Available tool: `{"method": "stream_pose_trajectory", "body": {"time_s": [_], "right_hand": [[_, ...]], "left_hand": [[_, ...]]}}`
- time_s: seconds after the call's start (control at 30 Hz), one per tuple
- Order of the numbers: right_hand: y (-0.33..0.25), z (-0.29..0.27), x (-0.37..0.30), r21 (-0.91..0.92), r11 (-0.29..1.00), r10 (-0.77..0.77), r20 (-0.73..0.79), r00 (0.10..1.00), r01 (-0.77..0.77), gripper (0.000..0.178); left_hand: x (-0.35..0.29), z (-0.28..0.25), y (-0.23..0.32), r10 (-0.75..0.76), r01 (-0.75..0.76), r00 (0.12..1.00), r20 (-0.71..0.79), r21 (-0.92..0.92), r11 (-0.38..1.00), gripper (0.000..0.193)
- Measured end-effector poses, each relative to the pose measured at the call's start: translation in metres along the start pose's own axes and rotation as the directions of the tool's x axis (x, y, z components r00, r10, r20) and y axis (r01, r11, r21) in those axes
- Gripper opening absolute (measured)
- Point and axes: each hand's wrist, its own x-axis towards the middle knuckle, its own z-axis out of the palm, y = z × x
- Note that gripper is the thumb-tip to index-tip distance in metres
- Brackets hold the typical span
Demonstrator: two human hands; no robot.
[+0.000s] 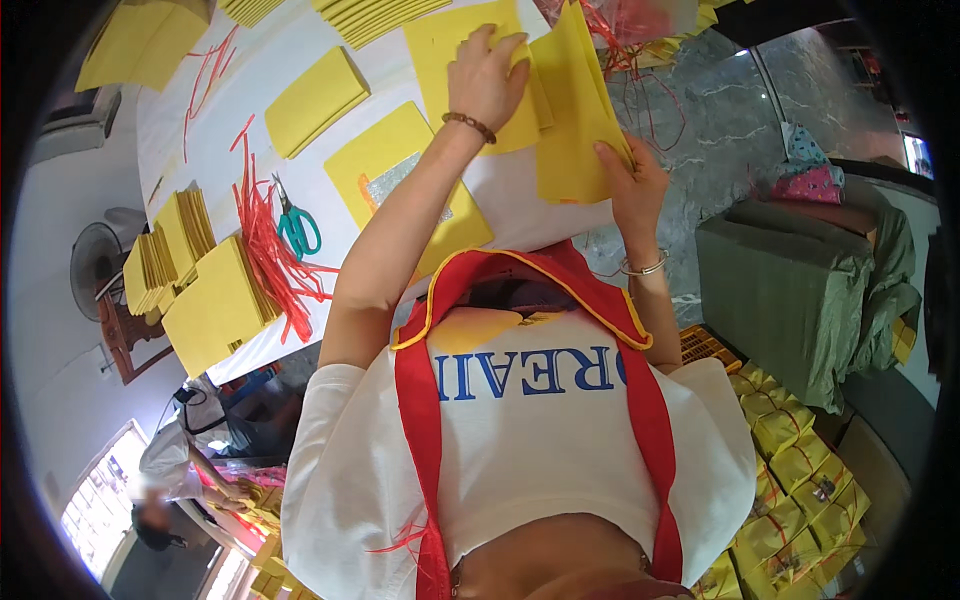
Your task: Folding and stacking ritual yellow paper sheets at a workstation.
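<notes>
My left hand [487, 85] lies with its fingers apart on a flat yellow paper sheet [428, 60] on the white-covered table. At the table's right edge, my right hand [636, 185] grips folded yellow paper [575, 120], the thumb on its upper face. That paper stands partly raised, with its layers showing along the right edge. Under my left forearm is another yellow sheet [350, 150] bearing a silver foil patch [405, 187] with an orange edge. Farther left rests a folded yellow bundle [316, 100].
Teal-handled scissors [298, 228] lie beside red plastic strands [262, 240] on the left. Yellow paper stacks [215, 305] sit at the left edge. Right of me stand a green-covered block [780, 290] and several wrapped yellow packs [800, 450]. Another person [165, 465] is at lower left.
</notes>
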Motion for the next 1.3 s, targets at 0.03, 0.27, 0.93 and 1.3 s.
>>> {"method": "stream_pose_trajectory", "body": {"time_s": [0.03, 0.27, 0.93, 1.3], "right_hand": [[0.000, 0.003, 0.001, 0.010, 1.000, 0.007, -0.001, 1.000, -0.007, 0.024], [-0.006, 0.004, 0.005, -0.146, 0.982, -0.118, 0.028, 0.993, 0.120, 0.022], [0.048, -0.032, 0.024, 0.677, 0.659, 0.376, 0.080, 0.923, -0.327, 0.013], [0.077, -0.060, 0.026, 0.580, 0.692, 0.363, 0.235, 0.902, -0.430, 0.014]], "left_hand": [[-0.001, -0.004, 0.004, 0.039, -0.046, 0.998, -0.054, -0.128, 0.991, 0.032], [-0.015, -0.015, 0.049, -0.287, 0.486, 0.871, 0.399, -0.609, 0.626, 0.053], [-0.017, -0.040, 0.001, -0.361, 0.640, 0.759, 0.542, -0.723, 0.261, 0.028], [-0.009, -0.127, -0.021, -0.407, 0.450, 0.868, 0.284, -0.796, 0.405, 0.024]]}}
